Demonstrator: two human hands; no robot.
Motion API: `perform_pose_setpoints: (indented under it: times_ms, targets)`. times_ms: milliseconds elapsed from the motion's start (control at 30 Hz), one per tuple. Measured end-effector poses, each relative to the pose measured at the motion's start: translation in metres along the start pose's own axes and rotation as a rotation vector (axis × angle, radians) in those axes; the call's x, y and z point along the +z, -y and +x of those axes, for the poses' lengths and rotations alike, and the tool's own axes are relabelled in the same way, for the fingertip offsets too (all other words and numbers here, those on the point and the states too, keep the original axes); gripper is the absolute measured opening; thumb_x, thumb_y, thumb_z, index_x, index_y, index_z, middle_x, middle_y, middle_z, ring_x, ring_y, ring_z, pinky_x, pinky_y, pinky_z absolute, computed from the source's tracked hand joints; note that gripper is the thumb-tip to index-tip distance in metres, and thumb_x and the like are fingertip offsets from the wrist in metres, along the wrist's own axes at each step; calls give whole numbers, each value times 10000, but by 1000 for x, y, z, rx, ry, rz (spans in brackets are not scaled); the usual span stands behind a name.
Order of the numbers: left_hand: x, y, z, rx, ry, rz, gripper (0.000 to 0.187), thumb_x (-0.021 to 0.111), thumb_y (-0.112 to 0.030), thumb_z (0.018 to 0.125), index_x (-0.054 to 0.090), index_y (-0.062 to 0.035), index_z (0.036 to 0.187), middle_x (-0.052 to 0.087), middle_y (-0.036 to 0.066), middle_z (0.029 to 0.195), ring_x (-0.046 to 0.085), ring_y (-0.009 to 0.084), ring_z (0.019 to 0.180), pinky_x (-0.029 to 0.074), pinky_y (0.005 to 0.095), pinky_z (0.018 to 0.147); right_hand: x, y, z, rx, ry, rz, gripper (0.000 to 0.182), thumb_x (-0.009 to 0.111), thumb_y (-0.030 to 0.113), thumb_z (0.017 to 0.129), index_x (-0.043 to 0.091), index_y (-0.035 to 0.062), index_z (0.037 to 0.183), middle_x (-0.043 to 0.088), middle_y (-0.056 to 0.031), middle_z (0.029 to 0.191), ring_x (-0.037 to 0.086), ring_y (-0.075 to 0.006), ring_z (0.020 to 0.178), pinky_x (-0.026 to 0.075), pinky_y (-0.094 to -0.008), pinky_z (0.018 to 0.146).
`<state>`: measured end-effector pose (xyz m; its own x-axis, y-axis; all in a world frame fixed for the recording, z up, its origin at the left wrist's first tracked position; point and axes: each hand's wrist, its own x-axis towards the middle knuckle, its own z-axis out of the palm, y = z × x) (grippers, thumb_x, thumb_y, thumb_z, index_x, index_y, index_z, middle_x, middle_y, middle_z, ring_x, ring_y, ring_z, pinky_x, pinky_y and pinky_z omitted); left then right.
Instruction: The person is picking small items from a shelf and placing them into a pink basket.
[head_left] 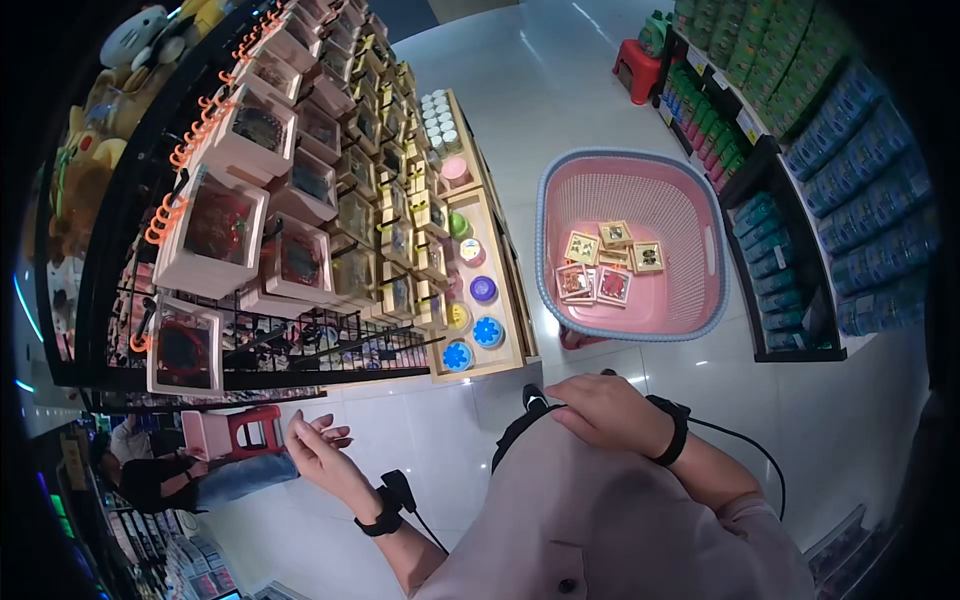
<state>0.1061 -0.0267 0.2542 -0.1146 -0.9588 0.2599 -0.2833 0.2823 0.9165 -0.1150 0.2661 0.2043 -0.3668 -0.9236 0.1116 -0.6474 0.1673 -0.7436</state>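
Note:
My left hand (325,455) hangs in the air below the rack, fingers loosely bent and apart, with nothing visible in it. Nearest above it is a small framed box (186,350) with a white rim and dark front, hanging at the rack's lower end. My right hand (612,412) lies against the front of my light shirt (610,520), its fingers stretched out and holding nothing. Ahead of it stands a pink basket (632,330) with a blue-grey rim. Several small framed boxes (613,287) lie inside, some with pale wooden frames and some with white ones.
A wire rack (380,340) with rows of hanging boxes fills the left. Beside it, a wooden tray (495,250) bears colourful lidded jars. Shelves of bottles (775,260) and a red stool (637,72) stand right. Another person (165,480) sits at lower left near a second red stool (255,430).

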Motion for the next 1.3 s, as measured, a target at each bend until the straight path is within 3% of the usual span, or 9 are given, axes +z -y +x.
perform_pose_setpoints:
  times_ms: [100, 300, 533, 633, 833, 967, 1067, 1200, 1300]
  targets:
    - [18, 73, -21, -243, 235, 147, 410, 549, -358, 1041, 582, 8, 1223, 647, 90, 823, 626, 123, 621, 478, 244, 515, 0, -8, 4, 33, -51, -22, 289, 662, 191, 918, 655, 15, 1148, 702, -174, 1024, 679, -357, 941, 545, -418, 828]
    - [0, 265, -106, -217, 1078, 856, 463, 645, -368, 937, 650, 39, 1158, 732, 235, 956, 703, 416, 919, 549, 455, 813, -55, -39, 19, 266, -254, -71, 289, 628, 185, 946, 654, -21, 1148, 697, -204, 1050, 677, -369, 957, 541, -414, 834]
    - [-114, 493, -237, -363, 1363, 586, 423, 585, -366, 935, 678, -19, 1160, 693, 294, 1056, 666, 418, 1047, 527, 471, 900, -74, -172, 47, 570, -153, 36, 268, 621, 224, 971, 676, -21, 1065, 691, -97, 870, 660, -165, 786, 531, -305, 716]
    - [-99, 385, -196, -488, 1389, 829, 415, 587, -357, 931, 696, 6, 1101, 697, 288, 1049, 665, 426, 1038, 526, 472, 900, -60, -232, 64, 798, -89, 245, 244, 626, 234, 961, 668, -7, 948, 668, -60, 799, 649, -135, 724, 528, -293, 645]
    - [-52, 314, -187, -595, 918, 880, 423, 599, -343, 925, 699, 47, 1052, 711, 265, 1019, 673, 429, 999, 531, 474, 879, 5, -374, 93, 1157, -156, 501, 189, 645, 192, 933, 667, 4, 926, 692, -77, 790, 663, -161, 637, 540, -291, 551]
    - [-31, 265, -209, -984, 705, 529, 383, 629, -304, 958, 668, 59, 1076, 724, 162, 880, 693, 224, 752, 547, 357, 721, 80, -444, 106, 1171, -49, 561, 220, 654, 171, 911, 670, -20, 805, 627, -99, 619, 600, -185, 492, 463, -349, 442]
    - [-32, 236, -233, -889, 740, 662, 368, 608, -280, 968, 666, 66, 1078, 726, 166, 882, 704, 229, 754, 553, 365, 712, 138, -488, 105, 1170, -40, 571, 302, 734, 284, 853, 682, -13, 866, 694, -135, 767, 652, -200, 604, 497, -348, 530]
    - [-27, 193, -256, -1034, 717, 759, 402, 607, -301, 966, 674, 76, 1087, 735, 195, 926, 728, 268, 814, 554, 385, 744, 180, -486, 118, 1223, -239, 497, 267, 789, 168, 804, 576, 36, 894, 622, -57, 717, 577, -146, 570, 466, -305, 490]
    - [-81, 239, -313, -1133, 678, 717, 442, 609, -337, 963, 682, 81, 1088, 736, 218, 954, 726, 308, 858, 550, 400, 782, 233, -528, 106, 1201, -295, 453, 302, 792, 175, 799, 566, 24, 931, 630, -68, 789, 604, -151, 635, 490, -302, 521]
